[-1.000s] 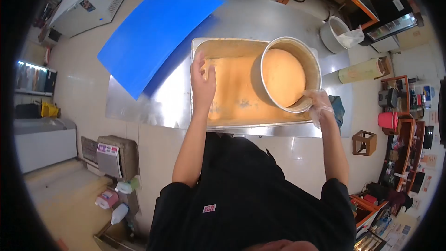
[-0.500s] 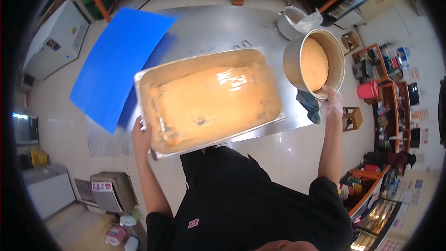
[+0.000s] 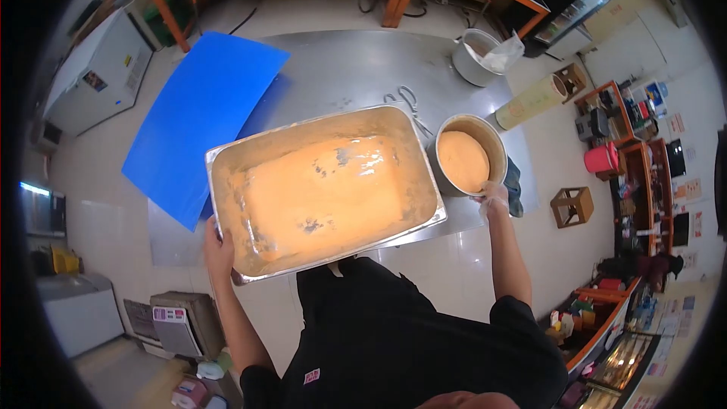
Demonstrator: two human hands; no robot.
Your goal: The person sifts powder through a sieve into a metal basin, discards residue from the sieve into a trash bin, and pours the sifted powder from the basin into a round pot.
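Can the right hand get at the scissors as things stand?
Probably not without letting go: the right hand is on the near rim of the round pan, which sits between it and the scissors.

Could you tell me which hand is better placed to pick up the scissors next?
Probably the right hand: though holding the round pot, it is nearer the scissors. The left hand holds the large pan, which lies between.

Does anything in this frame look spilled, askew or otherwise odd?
The rectangular pan sits askew to the steel table, the left hand gripping its near-left corner. Grey patches break up its orange contents, and faint dark smudges mark the table beyond; their cause is unclear.
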